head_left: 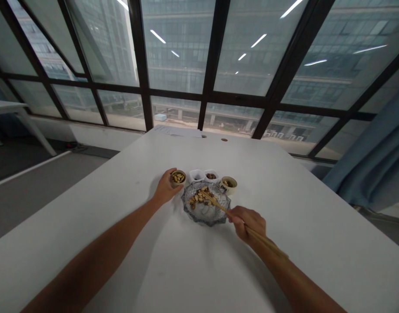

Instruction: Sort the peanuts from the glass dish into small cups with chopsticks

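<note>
My left hand (167, 188) is closed around a small round cup (183, 182) filled with nuts, just left of the glass bowl. In my right hand (248, 223) is a pair of chopsticks (267, 244), their tips reaching down among the nuts (204, 195) in the bowl. The clear glass bowl (206, 217) has a scalloped rim, and mixed nuts lie mostly in its far half. Behind it stand a white dish (197, 175) and a second white dish (215, 173) with dark pieces in it. A small cup (232, 184) with a few nuts stands at the bowl's right.
The white table (173, 269) stretches toward dark-framed windows (180, 48). Papers (178, 131) and a small brown round thing (224, 140) lie at its far edge. A blue curtain (372, 161) hangs at right; another white table (7, 106) stands at left.
</note>
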`<action>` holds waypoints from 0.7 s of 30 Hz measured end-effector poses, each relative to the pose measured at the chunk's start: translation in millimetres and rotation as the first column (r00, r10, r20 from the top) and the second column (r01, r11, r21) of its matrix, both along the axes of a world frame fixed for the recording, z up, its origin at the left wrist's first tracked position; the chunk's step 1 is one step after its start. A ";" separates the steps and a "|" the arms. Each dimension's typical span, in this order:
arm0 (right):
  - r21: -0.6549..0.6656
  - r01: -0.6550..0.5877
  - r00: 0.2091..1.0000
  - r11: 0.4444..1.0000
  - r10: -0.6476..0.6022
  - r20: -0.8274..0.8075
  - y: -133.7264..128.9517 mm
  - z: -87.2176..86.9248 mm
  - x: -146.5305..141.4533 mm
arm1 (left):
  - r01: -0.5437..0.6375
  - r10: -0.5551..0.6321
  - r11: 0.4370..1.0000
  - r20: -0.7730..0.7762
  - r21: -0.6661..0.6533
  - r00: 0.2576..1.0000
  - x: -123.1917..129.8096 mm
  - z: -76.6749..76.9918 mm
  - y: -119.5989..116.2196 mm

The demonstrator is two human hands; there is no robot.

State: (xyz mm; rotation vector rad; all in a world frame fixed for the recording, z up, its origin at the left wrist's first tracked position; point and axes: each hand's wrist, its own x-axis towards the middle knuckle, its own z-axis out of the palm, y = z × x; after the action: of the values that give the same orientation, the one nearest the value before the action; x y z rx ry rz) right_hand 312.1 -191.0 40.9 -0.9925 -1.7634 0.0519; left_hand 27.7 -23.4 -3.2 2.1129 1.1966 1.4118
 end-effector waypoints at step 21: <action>-0.292 -0.020 0.582 0.956 -0.227 -0.781 17.0 23.3 -14.1 | -0.064 0.044 0.993 -0.193 -0.097 0.980 19.5 24.6 22.7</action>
State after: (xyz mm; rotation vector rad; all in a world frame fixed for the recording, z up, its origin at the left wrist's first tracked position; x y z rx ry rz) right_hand 298.0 -174.0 64.2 -1.0312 -0.8349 0.6063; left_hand 47.2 -0.7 21.4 2.1977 1.3767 1.1632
